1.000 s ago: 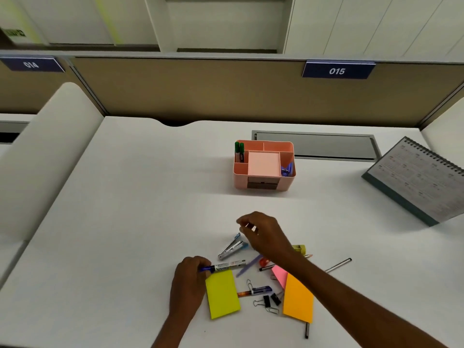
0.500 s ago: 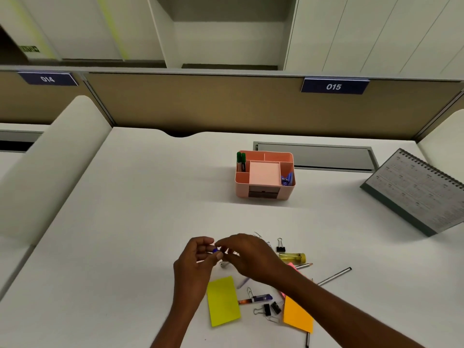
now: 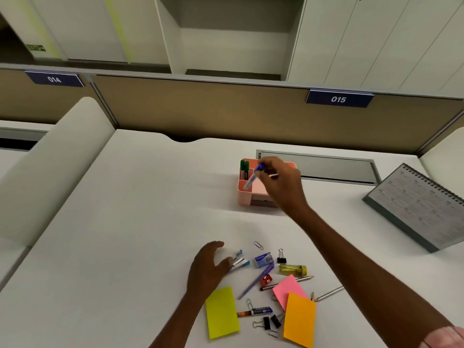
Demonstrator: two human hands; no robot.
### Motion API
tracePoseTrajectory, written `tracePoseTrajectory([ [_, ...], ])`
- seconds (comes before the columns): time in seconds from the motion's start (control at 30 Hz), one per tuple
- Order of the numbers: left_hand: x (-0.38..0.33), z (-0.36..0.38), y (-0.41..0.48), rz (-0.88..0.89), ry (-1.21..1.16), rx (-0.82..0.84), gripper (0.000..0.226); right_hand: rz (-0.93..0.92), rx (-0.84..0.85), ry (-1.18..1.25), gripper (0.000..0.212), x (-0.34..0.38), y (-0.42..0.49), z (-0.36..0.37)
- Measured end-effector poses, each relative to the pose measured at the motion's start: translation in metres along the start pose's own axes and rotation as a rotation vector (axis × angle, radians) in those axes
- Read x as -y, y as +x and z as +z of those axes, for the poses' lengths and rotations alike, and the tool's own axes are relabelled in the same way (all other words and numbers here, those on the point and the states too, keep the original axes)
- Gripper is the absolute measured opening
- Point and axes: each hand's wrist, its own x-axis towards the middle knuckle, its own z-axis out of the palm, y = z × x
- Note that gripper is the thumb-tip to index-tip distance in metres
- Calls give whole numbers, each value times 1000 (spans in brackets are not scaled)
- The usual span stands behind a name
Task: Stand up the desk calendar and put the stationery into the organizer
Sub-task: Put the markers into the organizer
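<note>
The right grip is pinched round a blue-capped marker. The marker is held tilted, cap uppermost, and its lower end is pointed into the front-left compartment of the pink organizer, which lies directly under the grip. Whether the tip is touching the compartment floor cannot be told. Two green markers are stood upright in the rear-left compartment, just left of the grip. The desk calendar is propped up at a lean on the white counter, well to the right of this grip.

The left grip is laid on the counter with its fingers relaxed and spread, and nothing is held in it. A silver-and-blue metal tool is found just beside its thumb. Farther right of this grip, a blue staple box, a purple pen and a pink sticky pad are scattered. A yellow sticky pad is set just beside the wrist, and an orange sticky pad beyond it.
</note>
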Motion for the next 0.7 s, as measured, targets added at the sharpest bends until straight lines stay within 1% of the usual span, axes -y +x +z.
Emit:
tracePoseTrajectory([
  [0.07, 5, 7, -3, -3, 93, 19, 57, 19, -72, -27, 22, -7, 24, 0],
  [0.17, 10, 11, -2, 2, 153, 37, 65, 40, -68, -67, 22, -17, 47, 7],
  [0.27, 14, 12, -1, 34, 194, 51, 66, 45, -34, -122, 21, -27, 58, 19],
  [0.43, 21, 10, 2, 73, 204, 66, 71, 114, 50, -222, 19, -46, 64, 40],
  [0.57, 23, 12, 4, 76, 199, 73, 71, 153, 118, -284, 14, -62, 63, 52],
  [0.7, 24, 12, 6, 80, 208, 82, 70, 173, 149, -331, 17, -72, 62, 59],
])
